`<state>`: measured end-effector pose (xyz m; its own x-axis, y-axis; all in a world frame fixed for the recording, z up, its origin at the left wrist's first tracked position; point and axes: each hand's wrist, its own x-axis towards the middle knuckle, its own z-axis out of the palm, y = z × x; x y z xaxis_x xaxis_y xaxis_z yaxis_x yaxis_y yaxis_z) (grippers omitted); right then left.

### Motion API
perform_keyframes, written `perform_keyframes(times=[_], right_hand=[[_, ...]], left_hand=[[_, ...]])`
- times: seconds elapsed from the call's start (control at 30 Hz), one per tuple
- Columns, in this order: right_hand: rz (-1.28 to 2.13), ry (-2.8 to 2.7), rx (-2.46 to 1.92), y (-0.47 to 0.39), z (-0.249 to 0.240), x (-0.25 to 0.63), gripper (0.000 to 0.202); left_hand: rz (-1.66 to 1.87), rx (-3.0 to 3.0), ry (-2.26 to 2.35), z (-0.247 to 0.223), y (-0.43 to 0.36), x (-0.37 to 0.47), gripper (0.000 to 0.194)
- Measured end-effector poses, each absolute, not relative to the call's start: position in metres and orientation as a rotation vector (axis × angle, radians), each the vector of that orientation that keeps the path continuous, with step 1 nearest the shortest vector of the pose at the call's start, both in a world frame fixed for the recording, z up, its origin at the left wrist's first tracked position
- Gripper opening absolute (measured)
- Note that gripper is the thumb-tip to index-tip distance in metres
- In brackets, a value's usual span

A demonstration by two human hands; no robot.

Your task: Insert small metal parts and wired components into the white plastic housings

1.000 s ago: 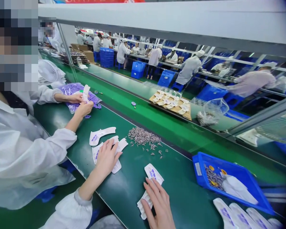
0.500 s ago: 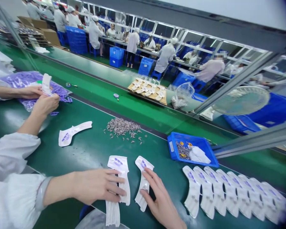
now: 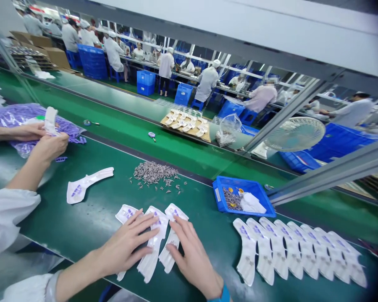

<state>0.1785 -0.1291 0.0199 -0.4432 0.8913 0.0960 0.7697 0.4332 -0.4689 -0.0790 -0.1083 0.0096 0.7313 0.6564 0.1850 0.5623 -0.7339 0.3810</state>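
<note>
Three white curved plastic parts with purple pieces lie close together on the green table. My left hand, fingers spread, rests over the left part and the middle part. On the right part lie the fingertips of my right hand, thumb apart from the fingers. Neither hand is closed round anything. A row of several similar white parts stands to the right. Another white part lies alone at the left.
Small metal screws form a pile behind my hands. A blue bin holds screws and a white bag. At the left, a co-worker's hands hold a white part beside purple pieces in plastic. A metal post rises at the right.
The parts under my hands have moved closer together, and the left one now shows its purple end. My left hand has spread and shifted over them. The camera view has shifted slightly.
</note>
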Motion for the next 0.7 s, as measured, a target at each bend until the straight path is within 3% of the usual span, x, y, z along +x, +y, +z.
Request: perform_keyframes(times=[0.17, 0.33, 0.5, 0.7], right_hand=[[0.605, -2.440, -1.339, -0.131, 0.036, 0.191, 0.045], [0.472, -2.272, -1.323, -0.053, 0.049, 0.182, 0.030], [0.423, -2.424, -1.432, 0.017, 0.033, 0.162, 0.032], [0.519, -2.015, -1.417, 0.005, 0.000, 0.205, 0.028]], left_hand=[[0.448, 2.612, 0.721, 0.023, -0.105, -0.091, 0.047], [0.633, 2.517, 1.009, 0.029, -0.080, -0.077, 0.034], [0.600, 2.500, 1.161, 0.018, -0.025, -0.039, 0.033], [0.594, 2.492, 1.138, 0.002, 0.006, -0.035, 0.027]])
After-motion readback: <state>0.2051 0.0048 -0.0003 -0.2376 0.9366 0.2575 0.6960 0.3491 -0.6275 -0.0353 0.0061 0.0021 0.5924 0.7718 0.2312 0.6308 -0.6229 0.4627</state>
